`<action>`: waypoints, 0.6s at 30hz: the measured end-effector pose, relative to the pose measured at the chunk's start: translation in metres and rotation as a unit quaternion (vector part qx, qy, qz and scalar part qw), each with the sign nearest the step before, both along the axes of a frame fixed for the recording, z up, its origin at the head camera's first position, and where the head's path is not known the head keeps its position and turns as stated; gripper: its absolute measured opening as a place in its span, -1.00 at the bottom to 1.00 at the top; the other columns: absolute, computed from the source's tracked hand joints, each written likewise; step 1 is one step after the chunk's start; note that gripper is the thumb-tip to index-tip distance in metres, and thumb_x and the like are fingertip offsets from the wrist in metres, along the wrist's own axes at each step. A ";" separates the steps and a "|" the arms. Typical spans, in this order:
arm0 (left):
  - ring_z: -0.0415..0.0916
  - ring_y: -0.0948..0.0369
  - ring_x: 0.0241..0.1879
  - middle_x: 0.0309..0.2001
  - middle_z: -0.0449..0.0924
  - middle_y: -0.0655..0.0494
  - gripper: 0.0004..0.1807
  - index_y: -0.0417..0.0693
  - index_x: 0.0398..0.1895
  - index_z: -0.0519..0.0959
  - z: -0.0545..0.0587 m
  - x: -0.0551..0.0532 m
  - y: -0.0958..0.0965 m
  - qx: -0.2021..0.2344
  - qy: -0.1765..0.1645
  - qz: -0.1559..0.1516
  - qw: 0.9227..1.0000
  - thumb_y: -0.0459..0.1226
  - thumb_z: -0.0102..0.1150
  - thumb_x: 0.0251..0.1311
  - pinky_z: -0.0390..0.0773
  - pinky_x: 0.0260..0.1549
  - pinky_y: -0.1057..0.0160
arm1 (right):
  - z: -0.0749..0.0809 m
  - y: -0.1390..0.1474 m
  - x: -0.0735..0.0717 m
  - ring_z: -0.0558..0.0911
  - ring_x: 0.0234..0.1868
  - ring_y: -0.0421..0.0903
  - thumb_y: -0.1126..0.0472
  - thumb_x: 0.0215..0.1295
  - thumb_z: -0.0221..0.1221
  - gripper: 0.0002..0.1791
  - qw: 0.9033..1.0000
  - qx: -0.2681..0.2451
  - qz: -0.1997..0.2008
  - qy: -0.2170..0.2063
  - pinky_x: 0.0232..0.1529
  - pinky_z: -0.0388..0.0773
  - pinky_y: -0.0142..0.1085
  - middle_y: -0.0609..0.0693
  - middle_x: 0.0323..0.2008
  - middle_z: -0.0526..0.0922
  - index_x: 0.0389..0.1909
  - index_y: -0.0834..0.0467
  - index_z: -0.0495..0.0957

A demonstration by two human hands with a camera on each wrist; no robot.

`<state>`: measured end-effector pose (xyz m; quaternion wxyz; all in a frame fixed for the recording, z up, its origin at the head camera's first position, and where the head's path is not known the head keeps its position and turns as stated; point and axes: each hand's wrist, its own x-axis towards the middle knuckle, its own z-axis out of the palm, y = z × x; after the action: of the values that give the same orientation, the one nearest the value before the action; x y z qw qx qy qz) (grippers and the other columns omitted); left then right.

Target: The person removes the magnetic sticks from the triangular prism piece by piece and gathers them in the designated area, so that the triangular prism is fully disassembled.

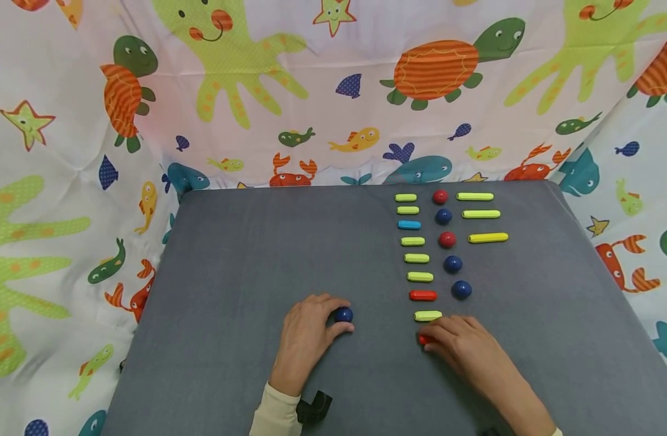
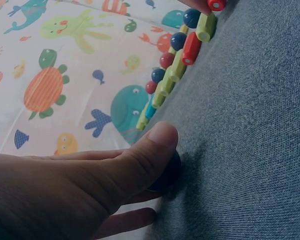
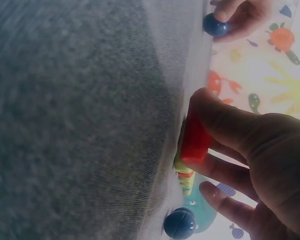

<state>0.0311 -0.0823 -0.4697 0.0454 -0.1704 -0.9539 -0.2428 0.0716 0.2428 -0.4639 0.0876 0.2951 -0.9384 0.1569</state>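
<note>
My left hand [image 1: 312,333] pinches a dark blue ball [image 1: 344,315] between thumb and fingers, low at the grey cloth. In the left wrist view the thumb covers much of that ball [image 2: 170,175]. My right hand [image 1: 466,348] holds a short red stick [image 3: 195,136] by thumb and fingers, at the near end of a column of short sticks. Just beyond it lies a yellow-green stick [image 1: 428,316], then another red stick [image 1: 423,295]. More yellow-green sticks and one blue stick [image 1: 409,224] continue the column toward the far edge.
Right of the column runs a line of red and blue balls, the nearest a blue ball [image 1: 461,289]. Farther right lie three longer sticks, the nearest a yellow stick [image 1: 488,238]. The grey table [image 1: 230,254] is backed by a sea-animal printed curtain [image 1: 322,72].
</note>
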 end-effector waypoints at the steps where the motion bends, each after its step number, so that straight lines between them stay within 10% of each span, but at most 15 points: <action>1: 0.67 0.21 -0.14 -0.06 0.77 0.27 -0.51 0.28 0.05 0.80 0.000 0.000 0.000 0.001 -0.002 0.000 1.000 0.10 0.59 0.00 0.66 -0.09 0.10 | -0.001 0.000 0.000 0.67 -0.07 -0.22 0.13 0.10 0.61 -0.64 1.000 0.004 -0.001 -0.002 0.02 0.61 -0.09 -0.30 -0.11 0.72 -0.06 -0.09 0.77; 12: 0.67 0.17 0.03 0.11 0.74 0.25 -0.35 0.31 0.27 0.70 0.001 0.004 -0.004 0.007 -0.020 0.011 1.000 0.13 0.55 0.05 0.64 0.02 0.01 | 0.001 -0.009 -0.002 0.66 -0.04 -0.18 0.01 0.20 0.55 -0.64 1.000 0.010 -0.001 0.006 0.07 0.58 -0.08 -0.23 -0.09 0.71 0.00 -0.05 0.76; 18: 0.34 0.03 0.52 0.55 0.38 0.14 -0.02 0.28 0.58 0.41 0.009 0.009 -0.013 0.013 0.010 -0.004 1.000 0.26 0.49 0.05 0.39 0.36 -0.23 | 0.014 -0.033 -0.015 0.64 -0.03 -0.15 0.03 0.25 0.51 -0.68 1.000 -0.004 0.019 0.023 0.09 0.57 -0.09 -0.20 -0.10 0.68 -0.01 -0.01 0.74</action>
<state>0.0404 -0.0954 -0.4608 0.0558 -0.1765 -0.9495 -0.2535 0.0569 0.2094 -0.4500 0.1075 0.3157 -0.9298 0.1556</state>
